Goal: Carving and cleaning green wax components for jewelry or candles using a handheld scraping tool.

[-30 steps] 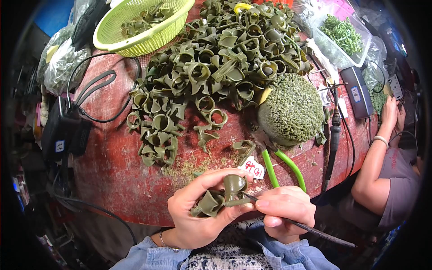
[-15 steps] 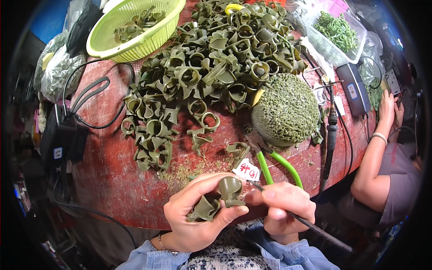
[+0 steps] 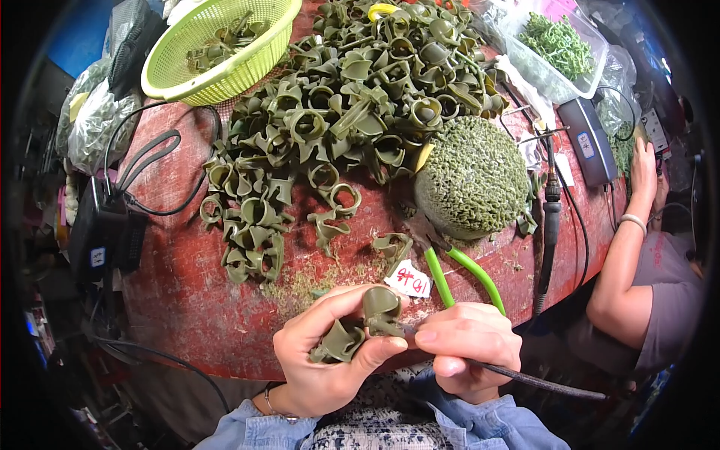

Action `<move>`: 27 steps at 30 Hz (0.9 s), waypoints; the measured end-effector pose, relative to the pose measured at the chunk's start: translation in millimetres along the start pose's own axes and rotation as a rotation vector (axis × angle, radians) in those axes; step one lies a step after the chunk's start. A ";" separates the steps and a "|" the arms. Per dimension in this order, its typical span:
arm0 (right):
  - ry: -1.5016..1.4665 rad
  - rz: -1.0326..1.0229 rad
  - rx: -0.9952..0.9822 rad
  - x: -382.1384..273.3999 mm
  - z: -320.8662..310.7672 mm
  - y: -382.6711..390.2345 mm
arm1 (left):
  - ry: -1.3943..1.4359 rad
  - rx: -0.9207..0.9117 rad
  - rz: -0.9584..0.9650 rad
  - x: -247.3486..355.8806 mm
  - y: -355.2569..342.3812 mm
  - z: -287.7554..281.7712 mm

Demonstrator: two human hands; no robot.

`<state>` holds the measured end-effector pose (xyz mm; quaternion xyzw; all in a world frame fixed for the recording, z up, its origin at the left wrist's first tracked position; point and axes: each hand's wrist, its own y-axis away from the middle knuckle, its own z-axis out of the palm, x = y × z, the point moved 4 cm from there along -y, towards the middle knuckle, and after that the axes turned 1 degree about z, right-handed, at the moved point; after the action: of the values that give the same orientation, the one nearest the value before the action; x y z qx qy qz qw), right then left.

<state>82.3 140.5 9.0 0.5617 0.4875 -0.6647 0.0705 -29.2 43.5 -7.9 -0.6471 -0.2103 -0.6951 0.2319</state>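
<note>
My left hand (image 3: 315,373) is closed round an olive-green moulded piece (image 3: 382,306) with flared, cup-like parts. One cup stands up between thumb and fingers; another cup (image 3: 339,342) shows over the palm. My right hand (image 3: 477,346) grips a slim, dark-handled tool (image 3: 536,380), its tail pointing out to the lower right. The tool's working tip meets the piece by my left thumb, mostly hidden by the fingers, so I cannot tell its kind. Just beyond my hands lie a torn paper label (image 3: 409,279) with red writing and green-handled pliers (image 3: 476,274).
A large heap of similar olive pieces (image 3: 352,97) covers the red table (image 3: 180,315). Beside it stands a rough green round block (image 3: 471,180). A yellow-green basket (image 3: 281,34) is far left, a clear tub (image 3: 551,90) far right. Cables, black boxes and another person's arm (image 3: 626,262) flank the table.
My right hand has shifted slightly left, closer to the piece, and the tool's handle has swung flatter. The piece is tilted a little differently in my left hand.
</note>
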 end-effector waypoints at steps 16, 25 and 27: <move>0.104 0.318 0.233 2.2 -4.3 10.3 | 0.071 -0.001 -0.137 4.9 1.8 2.0; -0.217 0.434 0.415 7.7 -7.9 11.6 | -0.072 -0.279 -0.011 8.8 -3.7 12.7; -0.213 0.257 0.649 6.6 -12.1 16.3 | 0.034 -0.215 0.033 4.1 -3.2 10.6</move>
<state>98.6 143.8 -4.4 0.5391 0.1665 -0.8253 0.0219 -22.8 52.1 -3.1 -0.6598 -0.1197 -0.7206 0.1762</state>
